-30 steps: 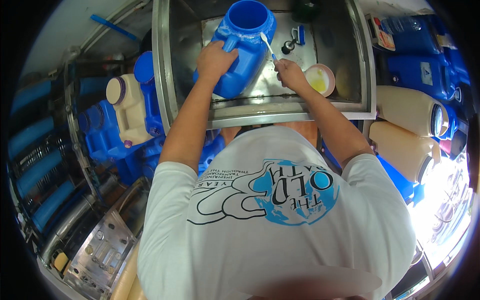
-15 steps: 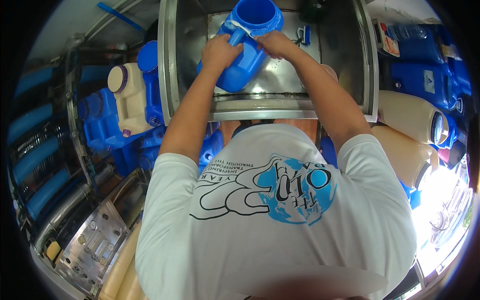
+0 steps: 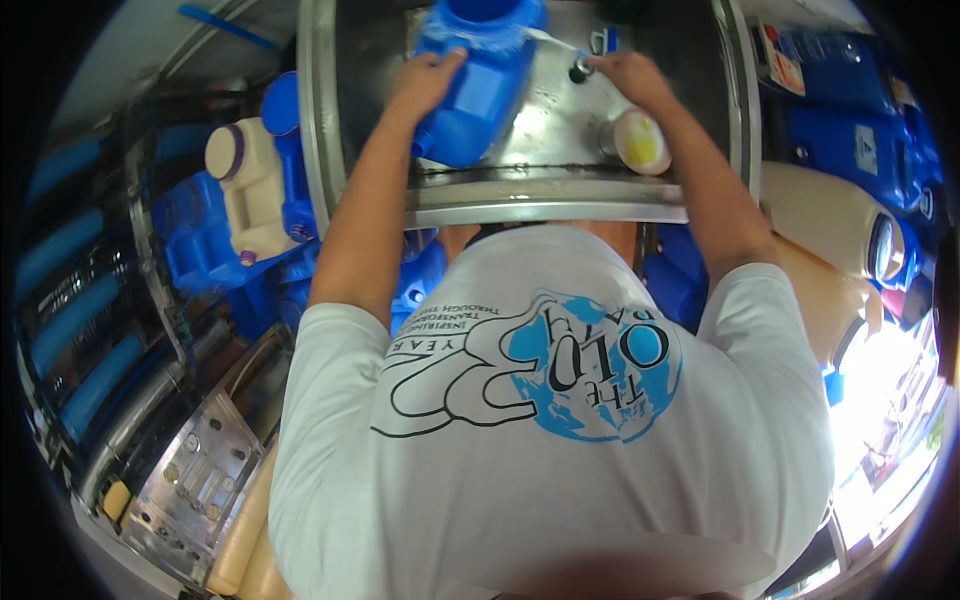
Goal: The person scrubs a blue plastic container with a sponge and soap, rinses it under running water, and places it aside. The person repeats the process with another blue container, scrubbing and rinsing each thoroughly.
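Observation:
A blue plastic jug [image 3: 475, 105] with a wide mouth lies tilted in the steel sink [image 3: 560, 120], its mouth toward the far side. My left hand [image 3: 428, 80] is closed on the jug's left side, below the neck. My right hand [image 3: 632, 78] is to the right of the jug, its fingers pinched on a thin white strip [image 3: 555, 42] that runs across to the jug's neck. Whether the strip is a brush handle or a band I cannot tell. Beside the right fingertips is a small dark round thing [image 3: 580, 72]. A whitish tub with yellow inside [image 3: 640, 142] stands near my right forearm.
The sink's steel front rim [image 3: 550, 208] runs before my body. Left of the sink stand a cream jug [image 3: 240, 185] and blue jugs [image 3: 185, 230]. On the right are stacked cream containers [image 3: 820, 215] and blue ones [image 3: 850, 140]. A blue-and-white brush-like item [image 3: 603, 40] lies in the sink.
My right hand has moved away from the jug's neck to the right, drawing the white strip out with it. The jug has turned more upright in view and shifted slightly left; the tub is uncovered.

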### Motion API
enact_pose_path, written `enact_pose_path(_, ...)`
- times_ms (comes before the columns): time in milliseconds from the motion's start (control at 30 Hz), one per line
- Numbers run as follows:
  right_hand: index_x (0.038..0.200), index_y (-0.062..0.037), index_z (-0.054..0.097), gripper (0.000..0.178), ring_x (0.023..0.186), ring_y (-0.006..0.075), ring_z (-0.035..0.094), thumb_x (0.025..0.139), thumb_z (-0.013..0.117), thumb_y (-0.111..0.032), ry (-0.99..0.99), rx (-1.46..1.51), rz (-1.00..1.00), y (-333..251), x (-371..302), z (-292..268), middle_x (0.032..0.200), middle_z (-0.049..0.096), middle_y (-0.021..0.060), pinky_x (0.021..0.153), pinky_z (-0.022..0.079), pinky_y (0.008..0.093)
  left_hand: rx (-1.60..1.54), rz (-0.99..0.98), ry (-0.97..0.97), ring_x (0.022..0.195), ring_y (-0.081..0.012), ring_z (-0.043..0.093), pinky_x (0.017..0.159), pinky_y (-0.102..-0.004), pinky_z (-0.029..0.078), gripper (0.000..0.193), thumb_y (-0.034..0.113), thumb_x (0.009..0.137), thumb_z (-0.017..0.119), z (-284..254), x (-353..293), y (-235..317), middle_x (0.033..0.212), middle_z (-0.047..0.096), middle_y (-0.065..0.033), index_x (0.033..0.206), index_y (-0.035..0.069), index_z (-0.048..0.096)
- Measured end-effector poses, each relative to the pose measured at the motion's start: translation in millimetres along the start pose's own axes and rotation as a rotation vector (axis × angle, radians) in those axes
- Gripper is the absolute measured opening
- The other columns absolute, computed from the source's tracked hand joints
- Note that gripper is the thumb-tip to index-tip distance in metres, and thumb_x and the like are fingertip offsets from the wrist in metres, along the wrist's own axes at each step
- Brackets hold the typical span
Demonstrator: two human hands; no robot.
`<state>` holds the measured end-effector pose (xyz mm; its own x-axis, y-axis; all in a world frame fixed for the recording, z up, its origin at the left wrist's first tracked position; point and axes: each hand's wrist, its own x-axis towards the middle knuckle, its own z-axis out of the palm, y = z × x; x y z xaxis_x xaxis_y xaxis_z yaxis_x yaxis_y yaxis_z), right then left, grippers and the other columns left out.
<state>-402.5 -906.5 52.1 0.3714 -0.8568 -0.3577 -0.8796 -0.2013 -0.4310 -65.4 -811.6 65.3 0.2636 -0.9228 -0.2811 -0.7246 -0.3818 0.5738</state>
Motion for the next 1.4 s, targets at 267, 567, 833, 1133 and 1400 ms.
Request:
enact_pose_path(267, 0.117, -0.0072, 0.071, 0.032, 0.109, 0.0351, 0.067, 0.091, 0.06, -0.021, -0.361, -0.475, 0.213, 128, -10, 64, 0.118, 0.069, 0.0189, 0.095, 0.052, 0.0441, -1.033, -0.297, -0.096, 0.068, -0.022, 0.065, 0.064, -0.0358, 0.056, 0.039, 0.041, 0.101, 0.057, 7, 4, 37, 0.085, 0.067, -0.0106, 0.102, 0.002, 0.058)
enact_pose_path(567, 0.093, -0.0019, 0.071, 0.02, 0.07, 0.0224, 0.064, 0.087, 0.068, -0.021, -0.577, -0.291, -0.157, 168, -7, 36, 0.079, 0.068, 0.0084, 0.068, 0.053, 0.0356, -1.062, -0.275, -0.072, 0.076, -0.0216, 0.065, 0.072, -0.0365, 0.056, 0.034, 0.038, 0.103, 0.052, 32, 26, 22, 0.088, 0.067, -0.0099, 0.114, 0.007, 0.059)
enact_pose_path(833, 0.091, -0.0016, 0.072, 0.036, 0.07, 0.0184, 0.06, 0.093, 0.061, -0.035, -0.445, 0.345, -0.367, -58, -18, -22, 0.073, 0.064, 0.0105, 0.067, 0.048, 0.0347, -1.069, -0.285, -0.108, 0.071, -0.0213, 0.064, 0.071, -0.0367, 0.054, 0.033, 0.039, 0.102, 0.053, 38, 38, 29, 0.085, 0.067, -0.0095, 0.108, 0.008, 0.06)
enact_pose_path(1133, 0.105, -0.0026, 0.073, 0.037, 0.083, 0.0308, 0.067, 0.096, 0.059, -0.036, -0.299, -0.011, -0.479, -87, -13, -8, 0.091, 0.072, 0.0157, 0.077, 0.052, 0.0399, -1.046, -0.167, -0.131, 0.072, -0.0198, 0.062, 0.071, -0.0361, 0.052, 0.034, 0.04, 0.102, 0.054, 40, 40, 5, 0.08, 0.065, -0.0081, 0.094, 0.008, 0.065)
enact_pose_path(1400, 0.108, -0.0082, 0.063, 0.03, 0.078, 0.0125, 0.063, 0.104, 0.048, -0.034, -0.426, 0.992, 0.226, -28, -58, 79, 0.085, 0.064, 0.0001, 0.07, 0.05, 0.0277, -1.446, -0.311, 0.087, 0.071, -0.0214, 0.064, 0.065, -0.0378, 0.054, 0.036, 0.038, 0.102, 0.055, 57, 51, 69, 0.085, 0.065, -0.0094, 0.102, 0.002, 0.057)
